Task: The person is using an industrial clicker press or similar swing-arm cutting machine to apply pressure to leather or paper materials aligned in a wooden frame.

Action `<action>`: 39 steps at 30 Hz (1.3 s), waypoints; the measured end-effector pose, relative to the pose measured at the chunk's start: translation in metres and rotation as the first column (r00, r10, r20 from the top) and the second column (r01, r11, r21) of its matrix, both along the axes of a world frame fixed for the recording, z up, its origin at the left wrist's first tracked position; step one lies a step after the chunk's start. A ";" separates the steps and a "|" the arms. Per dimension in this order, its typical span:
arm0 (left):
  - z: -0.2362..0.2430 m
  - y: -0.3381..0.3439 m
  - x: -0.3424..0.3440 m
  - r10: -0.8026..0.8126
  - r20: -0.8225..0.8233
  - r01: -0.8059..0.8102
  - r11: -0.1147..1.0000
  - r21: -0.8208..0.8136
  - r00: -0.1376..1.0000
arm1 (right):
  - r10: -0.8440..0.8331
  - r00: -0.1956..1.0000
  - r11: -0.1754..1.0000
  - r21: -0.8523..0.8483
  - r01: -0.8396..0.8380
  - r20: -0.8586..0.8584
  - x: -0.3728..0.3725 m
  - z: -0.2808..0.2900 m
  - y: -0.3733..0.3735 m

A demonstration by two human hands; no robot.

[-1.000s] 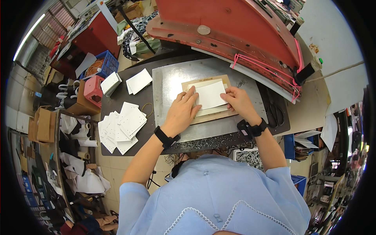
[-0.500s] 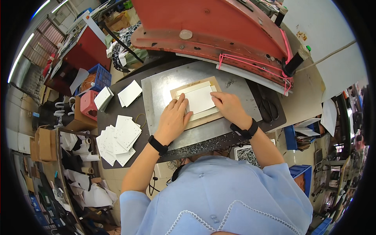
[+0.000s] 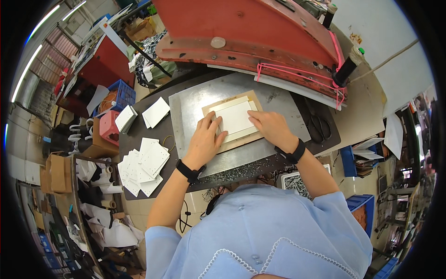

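Observation:
A blank white card (image 3: 233, 116) lies on a tan board with a pale raised frame (image 3: 231, 144), which rests on a metal plate (image 3: 190, 104). My left hand (image 3: 203, 142) lies with fingers stretched and thumb apart at the card's left edge. At its right edge, the bent fingers of my right hand (image 3: 275, 128) are drawn together on the card; their undersides are hidden. To the left on the dark table are a loose pile of white cards with small holes (image 3: 144, 167) and two neater stacks, one of them this stack (image 3: 156, 112).
A large red machine (image 3: 241, 37) with a pink cord overhangs the table's far side. Black scissors (image 3: 319, 129) lie at the right. Small scraps (image 3: 232, 174) litter the plate's near edge. A blue crate (image 3: 121, 96) and pink stool (image 3: 109, 127) stand at the left.
The view has shifted slightly. Both hands stay at the card's two sides, with only a slight shift of the fingers; the card looks unmoved on the board.

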State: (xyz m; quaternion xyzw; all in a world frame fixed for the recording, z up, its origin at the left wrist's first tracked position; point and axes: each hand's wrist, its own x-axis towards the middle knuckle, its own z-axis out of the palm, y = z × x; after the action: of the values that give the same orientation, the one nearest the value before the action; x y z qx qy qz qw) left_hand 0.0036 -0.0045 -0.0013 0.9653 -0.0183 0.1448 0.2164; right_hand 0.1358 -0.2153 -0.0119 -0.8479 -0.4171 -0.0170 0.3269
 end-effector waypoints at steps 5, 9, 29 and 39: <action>-0.002 0.008 0.002 0.016 -0.067 -0.032 0.969 -0.246 0.998 | 0.004 0.997 1.000 0.013 -0.003 -0.076 0.005 -0.001 -0.002; 0.011 0.022 -0.011 0.132 0.095 -0.101 0.955 -0.278 0.987 | -0.208 0.958 0.954 0.176 0.243 -0.199 0.001 0.048 -0.020; 0.044 -0.018 -0.108 -0.173 -0.130 0.114 0.922 -0.370 0.976 | -0.220 0.904 0.403 0.810 0.427 -0.367 0.154 0.091 -0.146; 0.056 -0.035 -0.102 -0.234 0.002 0.212 0.878 -0.430 0.972 | -0.248 0.912 0.614 0.674 0.409 -0.327 0.025 0.111 -0.113</action>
State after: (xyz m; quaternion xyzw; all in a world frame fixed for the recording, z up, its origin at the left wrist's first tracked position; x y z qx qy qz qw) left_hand -0.0983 -0.0399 0.0543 0.8892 -0.0914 0.0951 0.4382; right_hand 0.1606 -0.3280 0.0994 -0.7052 -0.1764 -0.1560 0.6688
